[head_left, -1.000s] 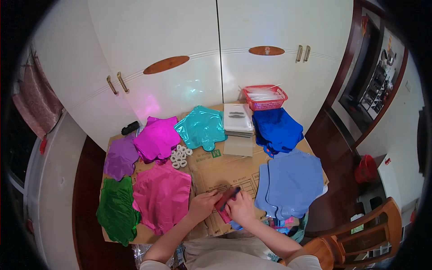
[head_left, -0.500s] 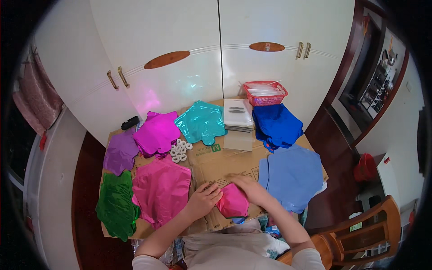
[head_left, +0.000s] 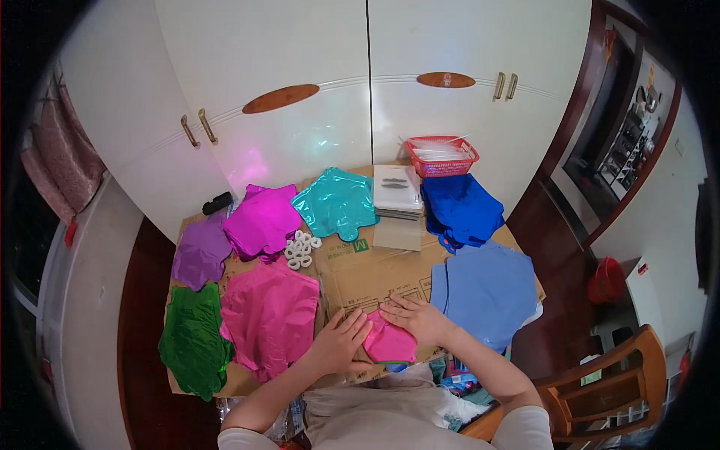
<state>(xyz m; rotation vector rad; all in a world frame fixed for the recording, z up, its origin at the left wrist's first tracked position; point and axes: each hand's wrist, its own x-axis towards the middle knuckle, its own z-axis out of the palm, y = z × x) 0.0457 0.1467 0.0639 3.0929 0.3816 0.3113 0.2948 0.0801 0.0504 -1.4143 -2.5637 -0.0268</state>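
A small folded pink foil sheet (head_left: 391, 343), which looks like a flat foil balloon, lies at the near edge of the cardboard-covered table (head_left: 352, 274). Bits of green and blue show beneath its near edge. My left hand (head_left: 341, 341) rests along its left side, fingers stretched and touching it. Across its far part lies my right hand (head_left: 416, 319), flat with the fingers spread. Neither hand grips anything. To the left of my left hand is a stack of larger pink foil sheets (head_left: 270, 319); light blue ones (head_left: 491, 296) lie to the right of my right hand.
Green (head_left: 193, 341), purple (head_left: 201, 253), magenta (head_left: 261, 219), teal (head_left: 336, 204) and dark blue (head_left: 461, 210) foil stacks ring the table. White rings (head_left: 301, 249) cluster left of centre. Stacked white cards (head_left: 397, 187) and a red basket (head_left: 442, 157) stand at the back; a wooden chair (head_left: 611, 386) is at right.
My right hand has moved from the far right corner of the small pink sheet onto its top, and its fingers have spread flat. My left hand stays at the left side, fingers slightly more apart.
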